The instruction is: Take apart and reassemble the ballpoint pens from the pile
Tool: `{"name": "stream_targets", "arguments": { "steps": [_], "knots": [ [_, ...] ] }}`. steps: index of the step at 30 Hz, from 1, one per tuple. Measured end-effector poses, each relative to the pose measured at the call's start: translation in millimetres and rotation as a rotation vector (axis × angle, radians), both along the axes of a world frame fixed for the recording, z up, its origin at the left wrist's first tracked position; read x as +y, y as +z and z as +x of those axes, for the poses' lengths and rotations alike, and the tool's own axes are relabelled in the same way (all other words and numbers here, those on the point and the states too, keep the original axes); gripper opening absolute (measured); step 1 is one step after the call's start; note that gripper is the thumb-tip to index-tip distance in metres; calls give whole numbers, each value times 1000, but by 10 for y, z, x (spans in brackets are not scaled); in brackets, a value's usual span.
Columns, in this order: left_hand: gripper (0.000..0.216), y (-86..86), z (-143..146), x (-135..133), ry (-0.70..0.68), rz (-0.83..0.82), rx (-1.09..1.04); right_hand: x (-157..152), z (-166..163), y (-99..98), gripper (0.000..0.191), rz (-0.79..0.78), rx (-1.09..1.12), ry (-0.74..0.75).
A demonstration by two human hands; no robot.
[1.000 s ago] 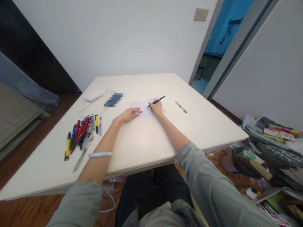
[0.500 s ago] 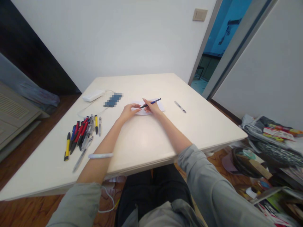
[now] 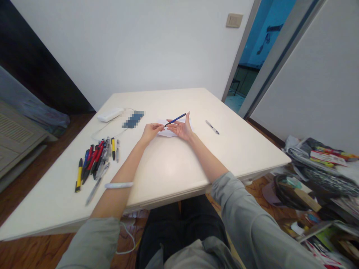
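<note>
A blue pen (image 3: 175,119) hangs slanted just above a small white paper (image 3: 164,133) on the white table (image 3: 174,168). My left hand (image 3: 151,130) is closed, and its fingertips pinch the pen's lower end. My right hand (image 3: 181,129) lies beside it with the palm turned up and the fingers spread. The pen's upper end passes over those fingers, which do not grip it. The paper is partly hidden under both hands.
Several red, yellow, blue and grey pens (image 3: 95,160) lie in a bunch at the left. A white pen (image 3: 119,184) rests near the front edge and a silver pen (image 3: 212,127) at the right. A white box (image 3: 109,114) with a cable sits far left. Clutter (image 3: 319,168) crowds the floor at the right.
My right hand lifted the blue pen off the paper and swung it toward my left hand. The left hand left the paper and pinched the pen; the right hand opened.
</note>
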State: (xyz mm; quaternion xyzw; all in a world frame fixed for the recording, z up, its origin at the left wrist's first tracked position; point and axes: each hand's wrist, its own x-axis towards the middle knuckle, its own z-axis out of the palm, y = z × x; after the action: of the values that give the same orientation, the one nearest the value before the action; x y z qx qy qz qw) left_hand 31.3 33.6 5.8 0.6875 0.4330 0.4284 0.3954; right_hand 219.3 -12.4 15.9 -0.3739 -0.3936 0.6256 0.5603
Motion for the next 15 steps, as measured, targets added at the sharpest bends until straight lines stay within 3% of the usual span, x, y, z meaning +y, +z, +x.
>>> {"name": "stream_targets", "arguments": {
  "steps": [7, 15],
  "knots": [
    [40, -27, -19, 25, 32, -22, -29, -22, 22, 1, 73, -35, 141, 81],
    [50, -93, -30, 67, 29, -35, -58, 102, 19, -154, 69, -59, 230, 26]
  ]
}}
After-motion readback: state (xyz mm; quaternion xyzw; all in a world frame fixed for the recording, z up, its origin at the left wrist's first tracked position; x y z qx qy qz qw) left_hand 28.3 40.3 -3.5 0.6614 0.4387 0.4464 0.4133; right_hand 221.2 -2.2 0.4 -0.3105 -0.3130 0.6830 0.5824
